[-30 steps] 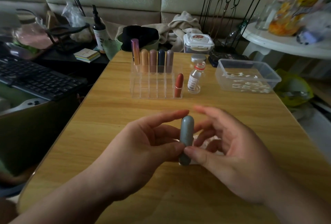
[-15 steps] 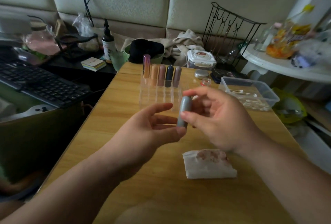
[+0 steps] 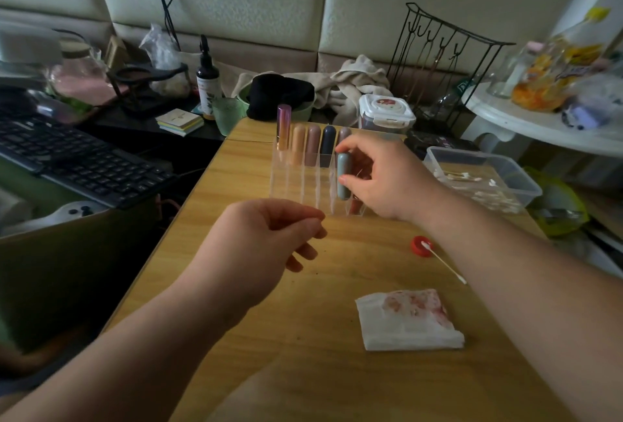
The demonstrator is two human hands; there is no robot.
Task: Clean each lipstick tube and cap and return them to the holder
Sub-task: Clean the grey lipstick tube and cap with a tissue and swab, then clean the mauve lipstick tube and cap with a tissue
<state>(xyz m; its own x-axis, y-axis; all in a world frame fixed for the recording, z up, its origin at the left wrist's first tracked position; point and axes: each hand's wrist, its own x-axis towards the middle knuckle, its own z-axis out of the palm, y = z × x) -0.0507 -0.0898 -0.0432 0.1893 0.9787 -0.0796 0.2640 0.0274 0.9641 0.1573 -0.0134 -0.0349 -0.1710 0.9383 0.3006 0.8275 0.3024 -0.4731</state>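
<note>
Right hand pinches the grey lipstick upright between thumb and fingers, right at the clear holder near its right end. Can't tell if it's actually in a slot. Left hand hovers in front, fingers loosely curled, holding nothing. A stained tissue lies on the table.

No readable text, dark bottle label too blurred
</note>
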